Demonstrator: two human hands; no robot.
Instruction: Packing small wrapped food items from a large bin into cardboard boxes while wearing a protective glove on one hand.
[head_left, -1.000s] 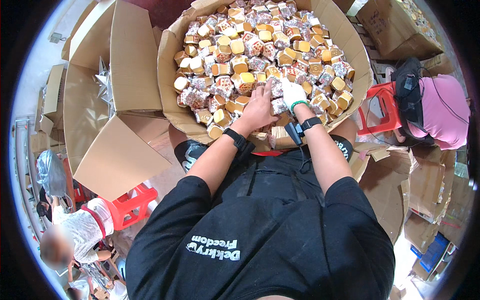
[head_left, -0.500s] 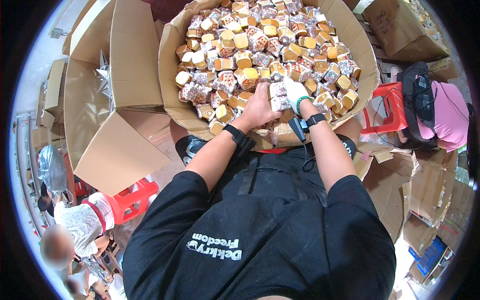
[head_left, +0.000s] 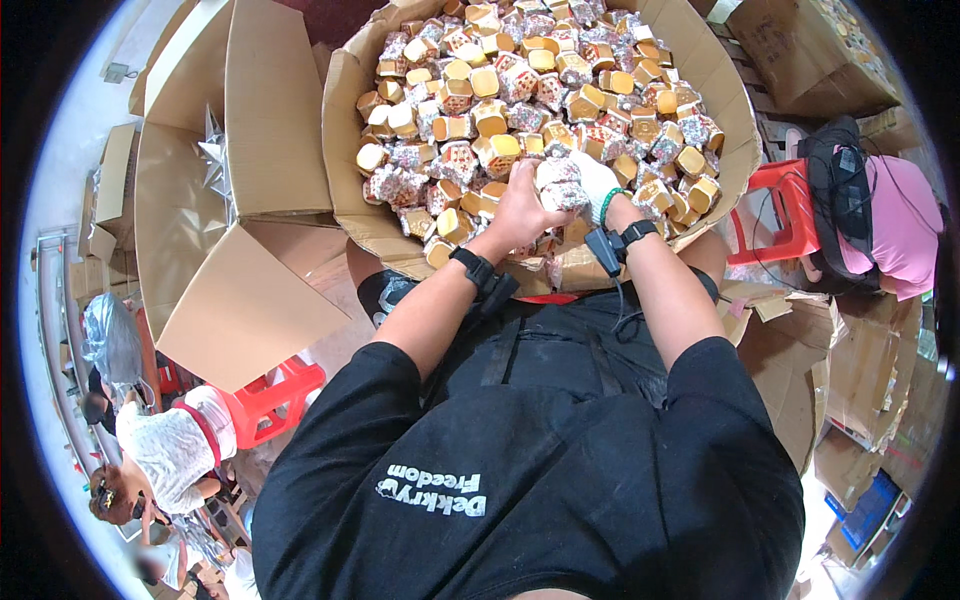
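Between my hands, over the near side of a big cardboard box (head_left: 345, 150), is a small house-shaped ornament (head_left: 560, 183) with a white, speckled roof side turned up. My bare left hand (head_left: 520, 210) grips it from the left, thumb at its near edge. On its other side my right hand (head_left: 596, 184), in a white glove, is closed against it; most of those fingers are hidden. Heaped in the box are many like ornaments (head_left: 490, 120), brown with red-and-white patterned walls, glittery roofs and yellowish bases.
At the left stands an open carton (head_left: 270, 110) with silver star shapes (head_left: 214, 165) inside. Red plastic stools (head_left: 270, 400) are on both sides. A seated person (head_left: 170, 440) is at the lower left; a pink-clad person (head_left: 895, 225) with a black bag is at the right.
The ornament has turned between my hands, showing its white speckled side more fully. My right hand has drawn slightly nearer and lower; my left stays almost in place.
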